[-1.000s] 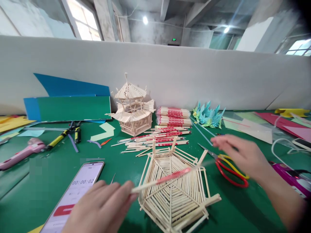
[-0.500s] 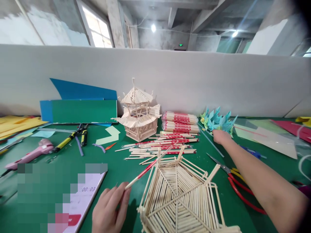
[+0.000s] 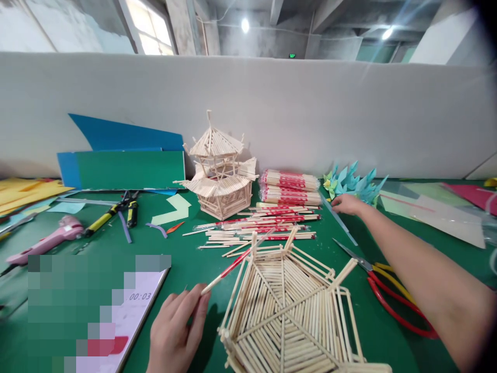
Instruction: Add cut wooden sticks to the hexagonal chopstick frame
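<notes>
Over green tabletop [image 3: 411, 357], red-wrapped chopsticks [image 3: 235, 263] slant forward-right from the pinching left hand [image 3: 176, 327]; right hand [image 3: 348, 205] half-curled, grip unclear.

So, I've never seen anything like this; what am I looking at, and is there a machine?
No machine: these are a person's own bare hands, seen from one camera worn on their head. The left hand holds a red-wrapped stick. The right hand is beside a thin strip; whether it touches it, I can't tell. On the green table lie a many-sided stick frame, a stick pagoda, wrapped bundles and scissors.
</notes>
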Available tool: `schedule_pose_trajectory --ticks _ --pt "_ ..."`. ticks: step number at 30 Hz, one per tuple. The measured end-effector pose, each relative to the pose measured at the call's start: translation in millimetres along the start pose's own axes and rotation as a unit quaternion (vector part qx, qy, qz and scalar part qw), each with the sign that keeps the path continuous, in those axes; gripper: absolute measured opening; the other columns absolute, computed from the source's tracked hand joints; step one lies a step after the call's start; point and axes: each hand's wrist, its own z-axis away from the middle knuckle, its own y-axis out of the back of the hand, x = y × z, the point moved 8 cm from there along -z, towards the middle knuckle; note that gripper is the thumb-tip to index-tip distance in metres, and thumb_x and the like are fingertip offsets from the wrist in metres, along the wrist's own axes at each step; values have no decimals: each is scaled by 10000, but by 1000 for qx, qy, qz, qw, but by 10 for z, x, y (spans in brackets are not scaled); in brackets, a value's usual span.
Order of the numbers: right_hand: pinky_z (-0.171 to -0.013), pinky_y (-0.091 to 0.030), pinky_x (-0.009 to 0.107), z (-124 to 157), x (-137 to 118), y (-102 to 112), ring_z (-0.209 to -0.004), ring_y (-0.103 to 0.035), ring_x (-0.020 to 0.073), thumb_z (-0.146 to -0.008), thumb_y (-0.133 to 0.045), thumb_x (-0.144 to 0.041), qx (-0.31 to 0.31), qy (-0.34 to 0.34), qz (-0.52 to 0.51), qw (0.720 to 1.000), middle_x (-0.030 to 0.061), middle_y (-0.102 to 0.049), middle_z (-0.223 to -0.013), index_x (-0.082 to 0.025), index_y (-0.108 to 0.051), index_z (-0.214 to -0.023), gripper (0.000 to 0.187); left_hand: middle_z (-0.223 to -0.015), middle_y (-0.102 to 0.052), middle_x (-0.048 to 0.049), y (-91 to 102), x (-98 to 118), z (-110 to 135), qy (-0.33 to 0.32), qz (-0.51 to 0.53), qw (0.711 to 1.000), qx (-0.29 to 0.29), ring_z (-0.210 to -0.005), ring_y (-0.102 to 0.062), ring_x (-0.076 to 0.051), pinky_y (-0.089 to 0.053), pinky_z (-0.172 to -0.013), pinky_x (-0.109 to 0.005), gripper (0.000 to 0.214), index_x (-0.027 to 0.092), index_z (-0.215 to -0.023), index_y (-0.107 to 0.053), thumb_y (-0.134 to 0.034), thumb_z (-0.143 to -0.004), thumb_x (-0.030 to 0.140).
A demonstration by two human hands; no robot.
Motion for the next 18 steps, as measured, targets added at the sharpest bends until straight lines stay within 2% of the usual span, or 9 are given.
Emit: schedule_pose_trajectory --ticks 3,5,8,12,15,18 --pt "-785 -489 384 60 67 -53 -945 -577 206 -872 -509 -304 -53 -22 16 998 57 -558 -1141 -174 -549 -1105 270 -713 -638 -41 -14 -2 2 3 6 1000 -5 -549 -558 -122 -437 -548 -241 92 151 -906 -557 -489 -858 190" --pt "-788 -488 383 102 78 -77 -946 -576 205 -873 -507 -304 -67 -30 23 997 57 -558 -1142 -178 -551 -1103 266 -729 -642 -44 -29 -7 11 4 12 1000 -9 -564 -565 -128 -436 -551 -243 89 153 -908 -556 -496 -854 190" --pt "-784 -489 386 136 28 -123 -946 -577 199 -871 -512 -296 -62 -38 20 997 64 -555 -1146 -177 -539 -1118 276 -756 -650 -52 -41 -20 33 2 17 1000 -7 -599 -580 -138 -441 -575 -250 90 154 -918 -555 -513 -844 181" --pt "-779 -490 387 159 -91 -103 -947 -578 201 -867 -521 -295 -25 -44 -13 999 65 -555 -1144 -173 -535 -1125 286 -752 -644 -50 -48 -55 51 10 18 1000 -6 -597 -575 -141 -437 -562 -249 100 158 -933 -551 -511 -843 172" --pt "-779 -491 394 250 -111 155 -942 -579 199 -866 -523 -294 30 -45 -52 997 69 -555 -1143 -168 -528 -1130 293 -729 -627 -34 -56 -96 54 34 20 999 -9 -574 -557 -141 -438 -549 -246 110 169 -943 -552 -513 -842 188" --pt "-780 -491 395 533 -77 673 -939 -580 191 -872 -513 -290 127 -39 -99 986 74 -554 -1142 -170 -524 -1135 289 -746 -614 -32 -31 -126 50 64 22 998 -3 -596 -564 -145 -446 -570 -242 124 169 -955 -552 -493 -851 200"
